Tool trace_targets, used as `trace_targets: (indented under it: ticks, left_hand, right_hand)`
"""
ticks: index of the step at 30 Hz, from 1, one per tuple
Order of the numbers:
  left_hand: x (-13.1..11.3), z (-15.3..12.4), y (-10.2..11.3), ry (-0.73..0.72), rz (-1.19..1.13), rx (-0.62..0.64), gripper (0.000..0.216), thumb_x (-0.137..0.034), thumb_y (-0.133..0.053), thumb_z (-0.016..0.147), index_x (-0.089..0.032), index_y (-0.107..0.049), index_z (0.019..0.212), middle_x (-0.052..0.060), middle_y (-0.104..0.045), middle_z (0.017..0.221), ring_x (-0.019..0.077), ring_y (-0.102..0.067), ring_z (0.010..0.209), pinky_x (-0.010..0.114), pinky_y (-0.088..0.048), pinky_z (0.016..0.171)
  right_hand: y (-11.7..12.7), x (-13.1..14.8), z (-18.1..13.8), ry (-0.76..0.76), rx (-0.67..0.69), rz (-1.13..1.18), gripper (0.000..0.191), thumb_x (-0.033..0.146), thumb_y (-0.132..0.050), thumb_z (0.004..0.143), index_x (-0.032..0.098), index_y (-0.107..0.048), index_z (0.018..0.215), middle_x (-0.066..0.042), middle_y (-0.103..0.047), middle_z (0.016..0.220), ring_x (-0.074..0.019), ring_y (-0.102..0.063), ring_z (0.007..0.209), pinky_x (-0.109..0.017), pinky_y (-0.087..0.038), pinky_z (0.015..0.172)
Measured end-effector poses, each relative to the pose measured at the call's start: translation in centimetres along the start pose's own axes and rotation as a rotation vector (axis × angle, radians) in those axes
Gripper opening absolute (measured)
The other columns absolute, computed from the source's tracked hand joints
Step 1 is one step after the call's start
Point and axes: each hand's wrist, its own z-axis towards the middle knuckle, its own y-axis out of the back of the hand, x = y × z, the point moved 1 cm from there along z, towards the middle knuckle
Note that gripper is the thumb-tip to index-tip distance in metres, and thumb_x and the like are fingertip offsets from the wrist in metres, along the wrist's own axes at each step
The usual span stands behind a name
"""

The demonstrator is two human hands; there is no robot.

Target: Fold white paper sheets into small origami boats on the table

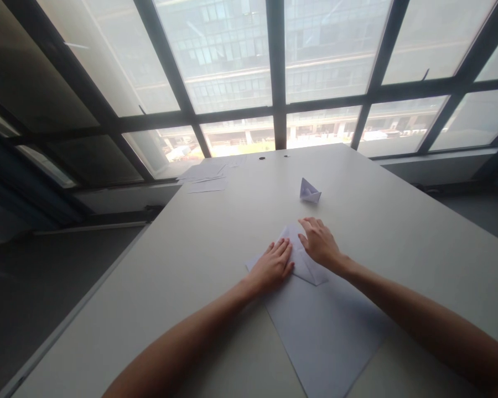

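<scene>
You are resting your left grip (274,265), flat and released, on the folded paper (305,267) midway across the tabletop (170,276); your right grip (318,242) is hovering, unclenched, at the paper's right side.

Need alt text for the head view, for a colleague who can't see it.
A person's left hand lies flat on folded white paper on a white table, the right hand slightly curled close by. Beyond them stands a small folded paper boat; loose sheets lie at the table's far left, before large windows.

White table (182,249) and wide windows (213,55) suggest an office.
</scene>
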Motion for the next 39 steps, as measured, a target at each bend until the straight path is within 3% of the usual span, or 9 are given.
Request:
trace_targets:
  ticks: [5, 9, 12, 15, 18, 23, 26, 33, 39]
  left_hand:
    - [-0.1, 0.0, 0.0, 0.005, -0.019, 0.004, 0.055, -0.036, -0.028, 0.102, -0.018, -0.024, 0.154, 0.013, -0.025, 0.159, 0.0231, -0.018, 0.149, 0.046, -0.017, 0.120]
    - [0.4, 0.4, 0.4, 0.019, -0.080, -0.046, 0.054, -0.029, -0.027, 0.101, -0.018, -0.025, 0.153, 0.012, -0.028, 0.159, 0.0191, -0.024, 0.147, 0.040, -0.021, 0.120]
    - [1.0, 0.7, 0.7, 0.040, -0.064, -0.089, 0.055, -0.026, -0.037, 0.097, -0.012, -0.033, 0.150, 0.016, -0.033, 0.156, 0.0224, -0.028, 0.146, 0.041, -0.021, 0.120]
    - [1.3, 0.5, 0.7, 0.047, -0.031, -0.075, 0.061, -0.029, -0.042, 0.095, -0.012, -0.029, 0.152, 0.017, -0.028, 0.158, 0.0255, -0.022, 0.148, 0.044, -0.019, 0.121]
    - [1.2, 0.1, 0.3, 0.062, -0.007, -0.035, 0.061, -0.034, -0.036, 0.098, -0.010, -0.024, 0.153, 0.019, -0.021, 0.159, 0.0266, -0.017, 0.149, 0.045, -0.019, 0.120]
    - [0.9, -0.2, 0.1, 0.067, 0.059, 0.023, 0.055, -0.034, -0.029, 0.101, -0.011, -0.031, 0.150, 0.017, -0.022, 0.160, 0.0272, -0.015, 0.149, 0.046, -0.017, 0.120]
    - [0.8, -0.1, 0.2, 0.077, 0.099, 0.046, 0.054, -0.035, -0.027, 0.101, -0.013, -0.030, 0.151, 0.015, -0.023, 0.160, 0.0264, -0.016, 0.149, 0.045, -0.016, 0.121]
    - [0.7, -0.1, 0.1, 0.082, 0.112, 0.038, 0.054, -0.033, -0.026, 0.101, -0.014, -0.029, 0.151, 0.014, -0.024, 0.160, 0.0244, -0.017, 0.149, 0.046, -0.018, 0.120]
    - [0.7, -0.2, 0.3, 0.068, 0.068, 0.020, 0.054, -0.034, -0.031, 0.100, -0.016, -0.030, 0.151, 0.013, -0.026, 0.159, 0.0255, -0.017, 0.149, 0.049, -0.019, 0.120]
  right_hand:
    - [-2.3, 1.3, -1.2, 0.193, 0.123, 0.023, 0.057, 0.009, -0.036, 0.089, 0.011, -0.042, 0.146, -0.015, -0.043, 0.150, -0.0276, -0.034, 0.141, -0.046, -0.028, 0.114]
    - [-3.9, 1.2, -1.7, 0.187, 0.272, 0.021, 0.061, 0.009, -0.034, 0.089, 0.006, -0.033, 0.150, -0.017, -0.036, 0.155, -0.0306, -0.029, 0.144, -0.054, -0.022, 0.116]
    - [-3.8, 0.6, -1.2, 0.226, 0.301, 0.053, 0.063, 0.009, -0.030, 0.091, 0.008, -0.026, 0.153, -0.016, -0.034, 0.155, -0.0289, -0.028, 0.146, -0.056, -0.018, 0.116]
    - [-3.3, 0.0, -0.5, 0.333, 0.338, 0.113, 0.066, 0.010, -0.032, 0.091, 0.011, -0.019, 0.155, -0.014, -0.035, 0.155, -0.0248, -0.027, 0.146, -0.055, -0.014, 0.118]
    - [-2.6, -0.4, 0.1, 0.381, 0.276, 0.159, 0.064, 0.017, -0.042, 0.092, 0.016, -0.026, 0.154, -0.012, -0.042, 0.152, -0.0237, -0.032, 0.144, -0.053, -0.013, 0.119]
    - [-1.5, -1.6, 1.0, 0.112, -0.062, 0.216, 0.038, 0.018, -0.046, 0.091, 0.015, -0.061, 0.125, -0.014, -0.064, 0.126, -0.0243, -0.055, 0.121, -0.042, -0.037, 0.107]
    - [-0.9, -1.4, 0.7, 0.012, -0.142, 0.185, 0.034, 0.012, -0.042, 0.091, 0.013, -0.066, 0.115, -0.014, -0.066, 0.118, -0.0239, -0.056, 0.113, -0.037, -0.041, 0.101]
    - [-1.4, 1.9, -2.1, 0.056, 0.091, -0.023, 0.045, 0.020, -0.046, 0.093, 0.015, -0.051, 0.137, -0.016, -0.055, 0.134, -0.0287, -0.046, 0.121, -0.039, -0.038, 0.099]
    - [-2.1, 1.2, -2.0, -0.034, 0.201, -0.029, 0.061, 0.032, -0.054, 0.090, 0.014, -0.039, 0.146, -0.017, -0.052, 0.138, -0.0316, -0.043, 0.124, -0.043, -0.035, 0.100]
